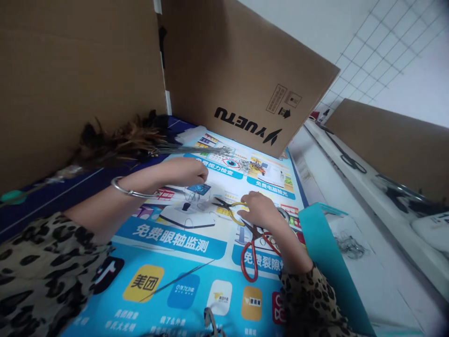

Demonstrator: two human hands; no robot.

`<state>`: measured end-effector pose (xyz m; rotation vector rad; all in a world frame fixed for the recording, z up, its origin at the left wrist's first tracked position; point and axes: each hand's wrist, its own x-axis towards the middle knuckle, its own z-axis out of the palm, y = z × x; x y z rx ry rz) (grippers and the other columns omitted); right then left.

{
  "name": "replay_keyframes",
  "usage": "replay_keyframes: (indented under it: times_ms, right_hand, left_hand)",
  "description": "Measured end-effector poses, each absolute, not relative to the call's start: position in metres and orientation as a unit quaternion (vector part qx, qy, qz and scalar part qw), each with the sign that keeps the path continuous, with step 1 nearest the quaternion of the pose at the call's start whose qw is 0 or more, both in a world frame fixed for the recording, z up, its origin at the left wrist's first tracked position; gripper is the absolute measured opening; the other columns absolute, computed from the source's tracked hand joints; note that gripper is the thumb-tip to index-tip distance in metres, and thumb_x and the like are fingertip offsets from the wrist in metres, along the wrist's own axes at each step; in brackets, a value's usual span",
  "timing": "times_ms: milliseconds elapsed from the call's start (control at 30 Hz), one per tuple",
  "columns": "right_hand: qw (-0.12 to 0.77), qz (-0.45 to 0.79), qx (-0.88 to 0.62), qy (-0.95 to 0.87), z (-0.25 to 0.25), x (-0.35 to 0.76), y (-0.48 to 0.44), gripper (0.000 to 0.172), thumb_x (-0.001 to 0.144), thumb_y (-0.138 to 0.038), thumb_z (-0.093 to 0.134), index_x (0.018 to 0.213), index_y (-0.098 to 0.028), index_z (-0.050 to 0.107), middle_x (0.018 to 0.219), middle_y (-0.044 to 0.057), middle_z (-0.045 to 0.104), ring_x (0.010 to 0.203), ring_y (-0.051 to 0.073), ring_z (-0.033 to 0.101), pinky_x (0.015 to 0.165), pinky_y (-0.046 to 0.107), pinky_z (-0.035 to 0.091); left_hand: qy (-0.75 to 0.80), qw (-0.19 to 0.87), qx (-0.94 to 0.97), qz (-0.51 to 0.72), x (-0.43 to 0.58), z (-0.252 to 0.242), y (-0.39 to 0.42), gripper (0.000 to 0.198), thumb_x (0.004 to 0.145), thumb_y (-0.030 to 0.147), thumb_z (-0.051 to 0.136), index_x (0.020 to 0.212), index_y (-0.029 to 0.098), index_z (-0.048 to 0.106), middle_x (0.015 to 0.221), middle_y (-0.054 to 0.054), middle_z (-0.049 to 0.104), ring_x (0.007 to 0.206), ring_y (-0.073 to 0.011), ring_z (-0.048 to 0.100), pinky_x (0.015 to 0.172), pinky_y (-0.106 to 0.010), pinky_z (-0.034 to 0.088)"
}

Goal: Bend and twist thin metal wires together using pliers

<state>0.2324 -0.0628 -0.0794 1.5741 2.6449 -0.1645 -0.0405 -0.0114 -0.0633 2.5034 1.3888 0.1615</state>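
My left hand (191,172) is closed in a loose fist above the printed poster; what its fingers hold, if anything, is hidden. Thin, tangled wire (199,202) shows just below it. My right hand (260,208) has its fingers curled at the yellow handles of a pair of small pliers (232,213), whose dark jaws point left and stand apart. Under my right wrist lie red-handled scissors (249,260). A loose heap of small wire pieces (250,166) sits farther back.
Brown feathers (119,140) with a bundle of thin wire stems (199,150) lie at the back left. Cardboard panels (245,61) stand behind. A teal box (326,262) is at the right, and a thin dark stem (178,279) lies in front.
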Motion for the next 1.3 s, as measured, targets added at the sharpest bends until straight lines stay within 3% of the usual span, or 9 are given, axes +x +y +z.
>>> replay_keyframes:
  times_ms: [133, 333, 500, 767, 1000, 1300]
  right_hand:
    - [0.084, -0.025, 0.502, 0.861, -0.088, 0.229, -0.07, 0.046, 0.073, -0.049, 0.063, 0.107, -0.018, 0.059, 0.105, 0.012, 0.06, 0.098, 0.028, 0.053, 0.077, 0.035, 0.039]
    - [0.054, 0.008, 0.497, 0.866, -0.099, 0.221, -0.068, 0.057, 0.078, -0.046, 0.058, 0.127, -0.018, 0.046, 0.117, 0.014, 0.052, 0.112, 0.03, 0.042, 0.089, 0.039, 0.034]
    - [0.066, -0.009, 0.451, 0.89, -0.095, 0.221, -0.061, 0.047, 0.08, -0.043, 0.056, 0.12, -0.018, 0.052, 0.111, 0.012, 0.052, 0.105, 0.026, 0.044, 0.089, 0.036, 0.034]
    - [0.075, 0.071, 0.482, 0.87, -0.11, 0.203, -0.066, 0.033, 0.083, -0.031, 0.05, 0.11, -0.014, 0.054, 0.099, 0.015, 0.055, 0.096, 0.029, 0.047, 0.08, 0.038, 0.04]
    - [0.061, 0.07, 0.518, 0.85, -0.122, 0.193, -0.061, 0.028, 0.085, -0.026, 0.045, 0.107, -0.01, 0.052, 0.103, 0.017, 0.053, 0.098, 0.03, 0.048, 0.079, 0.04, 0.041]
    - [0.031, -0.018, 0.543, 0.839, -0.108, 0.211, -0.057, 0.038, 0.093, -0.046, 0.035, 0.104, -0.014, 0.053, 0.099, 0.012, 0.059, 0.089, 0.021, 0.056, 0.073, 0.029, 0.041]
  left_hand:
    - [0.476, 0.126, 0.867, 0.068, -0.043, -0.062, -0.011, 0.019, 0.073, 0.025, 0.052, 0.065, 0.022, 0.069, 0.069, -0.003, 0.067, 0.057, -0.0169, 0.052, 0.052, -0.027, 0.027]
    - [0.459, 0.152, 0.871, 0.086, -0.044, -0.06, -0.013, 0.018, 0.072, 0.026, 0.053, 0.066, 0.022, 0.07, 0.067, -0.003, 0.067, 0.056, -0.0167, 0.051, 0.051, -0.027, 0.026]
    - [0.444, 0.172, 0.875, 0.091, -0.045, -0.057, -0.014, 0.018, 0.07, 0.023, 0.053, 0.067, 0.021, 0.07, 0.068, -0.003, 0.069, 0.055, -0.0157, 0.051, 0.052, -0.026, 0.027]
    - [0.435, 0.156, 0.884, 0.078, -0.05, -0.052, -0.016, 0.018, 0.074, 0.023, 0.052, 0.07, 0.019, 0.07, 0.067, -0.003, 0.068, 0.055, -0.0147, 0.051, 0.05, -0.025, 0.026]
    - [0.399, 0.159, 0.901, 0.056, -0.053, -0.041, -0.022, 0.015, 0.076, 0.019, 0.053, 0.07, 0.017, 0.067, 0.067, -0.002, 0.066, 0.055, -0.0129, 0.049, 0.05, -0.023, 0.028]
    - [0.357, 0.189, 0.913, 0.049, -0.061, -0.048, -0.013, 0.016, 0.079, 0.021, 0.053, 0.077, 0.019, 0.069, 0.075, -0.002, 0.069, 0.062, -0.0139, 0.055, 0.055, -0.022, 0.033]
